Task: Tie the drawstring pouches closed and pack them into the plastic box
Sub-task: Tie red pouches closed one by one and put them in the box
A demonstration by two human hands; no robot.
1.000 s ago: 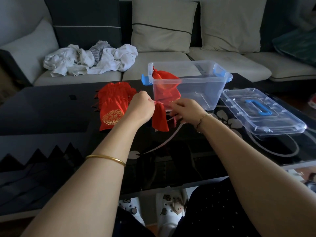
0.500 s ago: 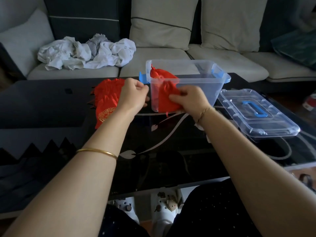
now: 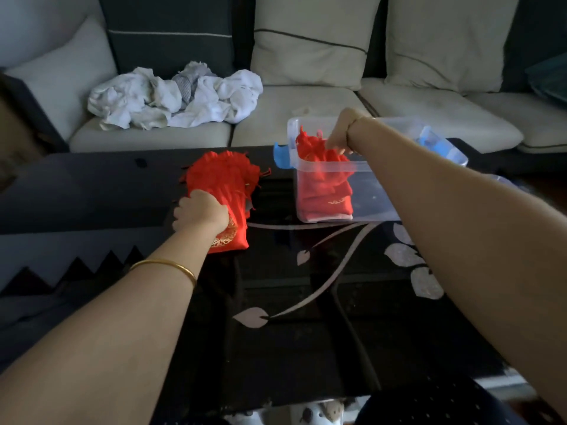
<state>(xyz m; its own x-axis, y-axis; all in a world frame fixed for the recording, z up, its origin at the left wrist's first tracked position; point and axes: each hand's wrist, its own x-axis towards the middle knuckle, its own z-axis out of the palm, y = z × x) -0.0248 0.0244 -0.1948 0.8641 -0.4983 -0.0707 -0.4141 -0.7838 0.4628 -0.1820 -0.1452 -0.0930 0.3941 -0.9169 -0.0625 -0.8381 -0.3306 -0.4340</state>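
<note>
Dark and glossy, the tabletop [image 3: 306, 338] carries a pale leaf pattern, and behind it stands a light sofa [image 3: 429, 111] with crumpled white cloths [image 3: 175, 96] on its seat. A pile of red pouches [image 3: 221, 176] lies on the tabletop left of the plastic box [image 3: 377, 204]. The left hand [image 3: 201, 211], a gold bangle [image 3: 165, 266] on its wrist, has its fingers curled down around the pile's near edge. The right hand [image 3: 340, 130] reaches into the box, fingertips on the topmost pouch [image 3: 319, 153] of the stack packed inside. Whether they pinch it or only press I cannot tell, as the wrist hides much of them.
</note>
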